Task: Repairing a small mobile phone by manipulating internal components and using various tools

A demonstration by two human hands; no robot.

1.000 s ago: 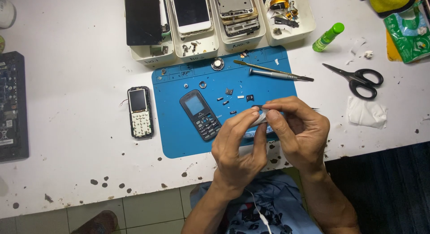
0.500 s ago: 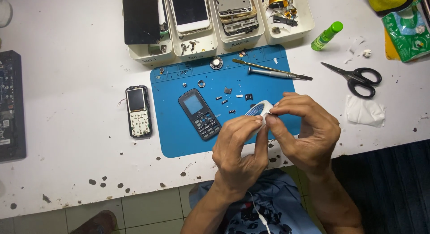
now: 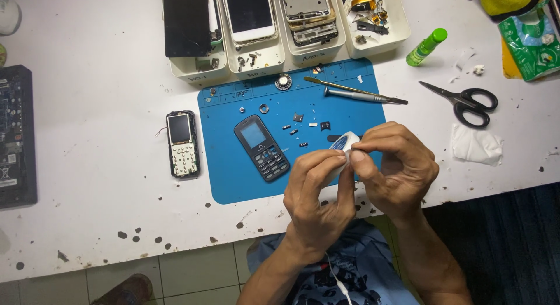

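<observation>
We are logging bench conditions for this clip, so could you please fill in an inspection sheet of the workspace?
Surface: white table, speckled with dark spots; blue mat at its middle.
Job's things: small white object pinched between both hands above the mat; dark phone front and tiny loose parts on the mat.
Clutter: opened keypad phone, tweezers, screwdriver, scissors, green bottle, white tissue, four white trays of phones and parts.
Grippers: left hand and right hand, fingertips closed on the white object.
Cables: thin white cord over the person's lap.
Surroundings: tiled floor; dark device at left edge.
</observation>
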